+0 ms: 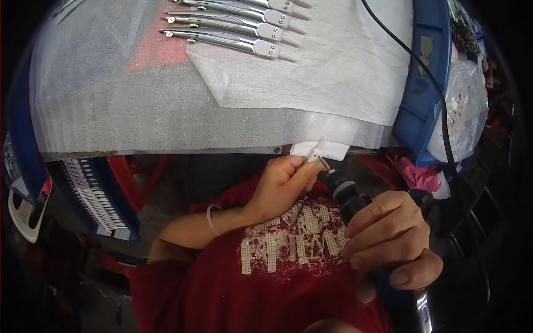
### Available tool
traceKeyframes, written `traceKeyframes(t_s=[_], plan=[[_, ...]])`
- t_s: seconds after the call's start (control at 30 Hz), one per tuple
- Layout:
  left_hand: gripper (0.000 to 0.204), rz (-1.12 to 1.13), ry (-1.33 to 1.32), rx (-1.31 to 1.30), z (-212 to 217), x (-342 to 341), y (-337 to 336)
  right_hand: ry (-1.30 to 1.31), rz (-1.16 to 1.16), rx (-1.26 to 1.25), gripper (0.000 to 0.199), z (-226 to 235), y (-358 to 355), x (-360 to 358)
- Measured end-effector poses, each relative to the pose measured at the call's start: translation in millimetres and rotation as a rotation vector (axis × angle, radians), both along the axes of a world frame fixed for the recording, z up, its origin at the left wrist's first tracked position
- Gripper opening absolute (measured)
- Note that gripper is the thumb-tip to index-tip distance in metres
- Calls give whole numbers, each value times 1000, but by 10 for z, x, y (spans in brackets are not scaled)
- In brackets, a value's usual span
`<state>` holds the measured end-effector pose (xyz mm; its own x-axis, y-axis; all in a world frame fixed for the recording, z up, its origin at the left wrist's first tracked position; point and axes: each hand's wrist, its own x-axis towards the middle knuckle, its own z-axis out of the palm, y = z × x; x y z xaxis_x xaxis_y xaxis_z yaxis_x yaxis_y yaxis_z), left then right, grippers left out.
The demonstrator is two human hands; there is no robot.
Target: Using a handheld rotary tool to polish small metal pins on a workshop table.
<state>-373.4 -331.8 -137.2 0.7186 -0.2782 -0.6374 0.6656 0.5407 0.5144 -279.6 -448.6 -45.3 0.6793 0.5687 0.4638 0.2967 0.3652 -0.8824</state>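
Observation:
At the table's near edge my left hand (280,186) pinches a drawing compass by its light grey head (312,157); the rest of it is mostly hidden by my fingers. My right hand (391,236) is wrapped around a black electric screwdriver (350,201). Its bit points up and left and meets the compass head, or comes very close to it; I cannot tell which. Under the compass head a white pad (336,150) lies over the table edge. Several silver drawing compasses (227,40) lie side by side at the far end of the table.
White foam sheet (311,83) covers part of the table. A black cable (430,72) runs down the right side, over a blue bin (413,105) and beside a clear plastic bag (466,111). Below left, a blue tray (125,230) holds rows of metal parts near a red stool (125,180).

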Motion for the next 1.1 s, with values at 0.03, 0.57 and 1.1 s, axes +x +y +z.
traceKeyframes(t_s=[0.03, 0.57, 1.1], plan=[[20, 2, 3, 1, -6, 1, 0, -32, 21, -49, 43, 2, -32, 32], [21, 15, 26, -58, -11, 12, 8, 0, 65, 20, 40, -44, 6, 89], [47, -26, 125, -784, -177, 167, 185, 895, -65, -193, 45, -503, -382, 241]])
